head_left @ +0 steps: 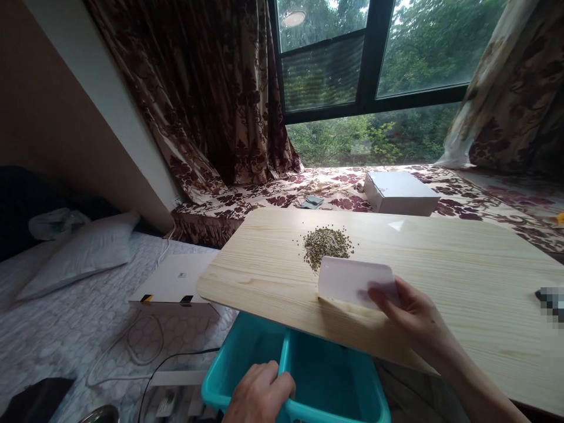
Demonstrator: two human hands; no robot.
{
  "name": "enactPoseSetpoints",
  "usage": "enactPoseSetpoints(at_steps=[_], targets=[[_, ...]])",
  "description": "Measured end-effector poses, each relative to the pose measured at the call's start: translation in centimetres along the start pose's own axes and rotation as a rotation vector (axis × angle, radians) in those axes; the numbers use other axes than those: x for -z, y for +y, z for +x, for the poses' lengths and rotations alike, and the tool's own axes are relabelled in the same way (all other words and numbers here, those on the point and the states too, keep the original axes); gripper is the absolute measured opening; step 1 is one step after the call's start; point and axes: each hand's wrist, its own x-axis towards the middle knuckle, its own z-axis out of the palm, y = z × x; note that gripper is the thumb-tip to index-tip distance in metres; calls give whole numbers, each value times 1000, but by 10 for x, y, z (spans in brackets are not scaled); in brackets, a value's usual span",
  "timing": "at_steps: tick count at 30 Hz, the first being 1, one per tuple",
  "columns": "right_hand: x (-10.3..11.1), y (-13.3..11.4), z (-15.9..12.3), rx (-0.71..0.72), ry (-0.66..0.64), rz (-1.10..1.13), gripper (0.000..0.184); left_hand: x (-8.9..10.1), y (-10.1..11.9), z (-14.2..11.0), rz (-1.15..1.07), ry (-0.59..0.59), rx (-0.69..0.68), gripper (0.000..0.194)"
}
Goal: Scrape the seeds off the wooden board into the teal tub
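Observation:
A white flat scraper (348, 279) is gripped at its right end by my right hand (412, 308), thumb on the near face. It stands tilted on the wooden tabletop (264, 264), just in front of a small heap of greenish beans mixed with white grains (326, 244). Several loose beans lie around the heap. Below the table's near edge is a turquoise two-compartment bin (335, 382). My left hand (262, 390) is closed over the bin's near rim by the divider, its fingertips partly hidden.
A white box (400, 192) sits on the floral window seat behind the table, near a folded grey-green cloth (312, 202). To the left, another white box (176, 279) and cables (161, 341) lie on the quilted bed (83, 288). A blurred dark object (550, 302) is at the table's right.

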Motion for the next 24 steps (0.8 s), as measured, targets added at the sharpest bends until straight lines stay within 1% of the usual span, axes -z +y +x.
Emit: enactPoseSetpoints(at_steps=[2,5,8,10,15,18,20,22,24], targets=[[-1,-1,-1,-16,3,36,24,0,0,0,-11,2,1,29],[-4,0,-3,-38,-14,63,26,2,-1,0,-46,9,15,26],[-10,-1,-6,-47,7,75,26,3,-3,-2,-68,-23,50,29],[-15,-1,-6,-50,5,80,25,5,-6,-3,-87,-62,50,30],[-33,3,-4,-3,-74,60,23,17,-14,-9,-123,-145,117,22],[-41,2,-11,14,-127,69,22,25,-17,-12,-135,-191,178,19],[-39,-4,-21,-4,-197,103,22,29,-17,-13,-140,-204,223,20],[-32,-12,-31,-31,-268,141,21,30,-16,-14,-152,-214,218,20],[-18,-17,-36,-55,-213,143,22,29,-13,-12,-138,-211,163,23]])
